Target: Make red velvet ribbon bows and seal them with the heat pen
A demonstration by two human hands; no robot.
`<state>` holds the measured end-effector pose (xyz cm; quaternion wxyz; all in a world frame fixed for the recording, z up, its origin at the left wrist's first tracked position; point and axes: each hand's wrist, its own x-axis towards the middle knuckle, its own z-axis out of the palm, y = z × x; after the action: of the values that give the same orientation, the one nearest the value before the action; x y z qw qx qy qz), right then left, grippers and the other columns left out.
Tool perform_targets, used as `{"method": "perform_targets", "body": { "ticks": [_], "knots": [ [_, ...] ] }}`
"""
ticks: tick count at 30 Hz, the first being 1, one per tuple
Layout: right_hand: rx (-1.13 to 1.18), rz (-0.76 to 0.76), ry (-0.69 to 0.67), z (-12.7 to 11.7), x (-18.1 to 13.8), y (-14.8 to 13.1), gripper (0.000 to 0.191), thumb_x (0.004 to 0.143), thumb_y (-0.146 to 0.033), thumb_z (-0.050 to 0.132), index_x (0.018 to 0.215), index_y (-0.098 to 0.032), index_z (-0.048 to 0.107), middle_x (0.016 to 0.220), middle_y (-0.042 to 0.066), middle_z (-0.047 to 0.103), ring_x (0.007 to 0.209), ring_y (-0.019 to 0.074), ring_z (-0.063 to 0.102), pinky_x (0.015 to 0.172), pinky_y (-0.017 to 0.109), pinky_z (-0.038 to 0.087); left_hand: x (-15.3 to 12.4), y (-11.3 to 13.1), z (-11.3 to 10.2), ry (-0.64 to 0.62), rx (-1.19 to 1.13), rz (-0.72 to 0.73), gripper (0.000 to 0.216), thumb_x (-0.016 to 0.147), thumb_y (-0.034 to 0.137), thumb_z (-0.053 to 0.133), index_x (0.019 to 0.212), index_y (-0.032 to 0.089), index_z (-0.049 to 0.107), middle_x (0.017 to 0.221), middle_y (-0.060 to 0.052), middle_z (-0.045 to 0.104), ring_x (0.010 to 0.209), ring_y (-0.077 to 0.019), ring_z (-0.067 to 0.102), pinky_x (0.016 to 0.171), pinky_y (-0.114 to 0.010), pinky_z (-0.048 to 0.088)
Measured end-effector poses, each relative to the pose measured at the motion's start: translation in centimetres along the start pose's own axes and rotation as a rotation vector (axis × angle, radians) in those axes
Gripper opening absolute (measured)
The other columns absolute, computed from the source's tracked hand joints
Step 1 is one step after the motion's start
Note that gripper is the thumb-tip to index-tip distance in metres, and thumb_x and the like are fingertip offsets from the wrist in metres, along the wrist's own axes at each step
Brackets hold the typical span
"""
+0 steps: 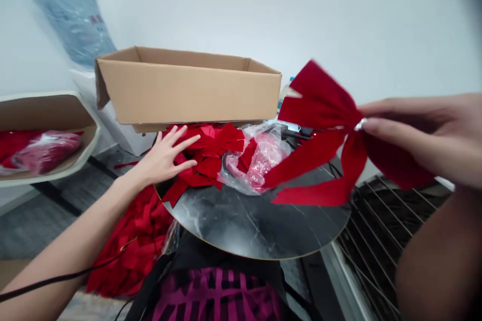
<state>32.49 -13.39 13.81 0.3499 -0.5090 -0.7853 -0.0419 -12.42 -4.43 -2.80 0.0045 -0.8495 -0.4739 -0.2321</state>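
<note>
One clear bag holds reddish material; left grip apart, right grip clamped on bow.

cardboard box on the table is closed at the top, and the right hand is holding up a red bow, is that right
Not quite: the head view shows the cardboard box open at the top, with the right hand holding up a red bow.

At nine o'clock the left edge cuts off a container; at ten, the plastic bag's marking is illegible; at two, the bow partly hides a bottle.
</note>
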Motion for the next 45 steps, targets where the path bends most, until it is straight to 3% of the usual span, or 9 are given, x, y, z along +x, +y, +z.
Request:
{"method": "perform_targets", "body": {
  "ticks": [3,8,14,19,22,27,31,34,45],
  "knots": [
    [0.218,-0.186,-0.449,1.6,-0.9,-2.1,0.022,0.093,-0.039,0.069,0.113,-0.037,0.079,0.077,-0.005,0.078,0.052,0.0141,0.065,0.042,0.025,0.047,0.1,7.2,-4.1,0.242,-0.470,-0.026,0.056,0.099,0.046,0.056,0.152,0.029,0.049,0.156,-0.012,0.054,0.143,-0.0312,0.051,0.120,-0.053,0.038],
    [0.466,-0.240,-0.679,7.4,0.0,-4.8,0.018,0.096,-0.032,0.068,0.111,-0.029,0.077,0.099,-0.003,0.080,0.081,0.0155,0.075,0.073,0.026,0.058,1.7,15.7,-6.4,-0.441,-0.685,-0.024,0.032,0.086,0.039,0.076,0.117,0.029,0.078,0.107,-0.002,0.080,0.093,-0.0228,0.075,0.085,-0.029,0.059],
    [0.070,-0.014,-0.559,18.7,3.7,1.4,0.010,0.093,-0.019,0.066,0.095,-0.014,0.074,0.098,0.014,0.078,0.090,0.0235,0.074,0.085,0.035,0.056,2.2,12.5,-4.8,-0.759,-0.861,-0.107,0.016,0.087,0.033,0.076,0.098,0.022,0.080,0.091,-0.002,0.080,0.083,-0.0184,0.074,0.078,-0.025,0.055],
    [0.041,0.107,-0.543,24.5,3.5,4.2,0.022,0.088,-0.020,0.071,0.109,-0.013,0.071,0.106,0.018,0.077,0.097,0.0295,0.074,0.088,0.041,0.055,5.2,10.8,-2.0,-0.745,-0.846,-0.097,0.020,0.089,0.037,0.073,0.099,0.021,0.079,0.096,-0.002,0.081,0.091,-0.0190,0.074,0.081,-0.024,0.054],
    [0.098,0.188,-0.464,23.9,3.5,4.7,0.039,0.085,-0.012,0.067,0.124,-0.015,0.066,0.105,0.012,0.077,0.095,0.0239,0.074,0.089,0.037,0.056,7.7,10.4,-0.2,-0.741,-0.783,0.027,0.022,0.086,0.039,0.077,0.100,0.022,0.081,0.099,-0.003,0.081,0.091,-0.0205,0.074,0.084,-0.026,0.054],
    [0.270,0.229,-0.333,19.0,3.9,3.7,0.047,0.081,-0.007,0.067,0.125,-0.021,0.062,0.105,0.003,0.075,0.091,0.0161,0.073,0.087,0.030,0.059,10.9,10.1,1.6,-0.227,-0.713,-0.152,0.066,0.080,0.048,0.082,0.139,0.024,0.064,0.096,-0.006,0.078,0.084,-0.0221,0.075,0.077,-0.032,0.060],
    [0.380,0.110,-0.290,16.7,2.8,1.5,0.037,0.085,-0.009,0.068,0.116,-0.027,0.063,0.103,0.000,0.076,0.093,0.0181,0.074,0.084,0.031,0.060,11.5,10.7,2.7,-0.453,-1.131,-0.275,0.070,0.084,0.043,0.080,0.147,0.025,0.054,0.070,0.001,0.075,0.053,-0.0176,0.072,0.051,-0.025,0.059],
    [0.324,0.074,-0.280,16.8,2.0,0.5,0.025,0.087,-0.010,0.067,0.104,-0.029,0.067,0.099,-0.001,0.077,0.084,0.0179,0.073,0.075,0.030,0.058,11.1,11.0,3.4,-0.331,-1.263,-0.314,0.030,0.091,0.036,0.074,0.114,0.017,0.074,0.075,-0.004,0.078,0.061,-0.0187,0.077,0.058,-0.025,0.065],
    [1.067,0.455,-0.284,18.6,1.8,2.3,0.023,0.087,-0.029,0.078,0.071,-0.021,0.064,0.045,-0.009,0.054,0.035,0.0067,0.044,0.036,0.021,0.035,10.5,10.2,4.7,-0.446,-1.516,-0.460,0.026,0.087,0.031,0.079,0.100,0.019,0.061,0.069,-0.004,0.080,0.050,-0.0235,0.075,0.041,-0.023,0.061]
  ]
}}
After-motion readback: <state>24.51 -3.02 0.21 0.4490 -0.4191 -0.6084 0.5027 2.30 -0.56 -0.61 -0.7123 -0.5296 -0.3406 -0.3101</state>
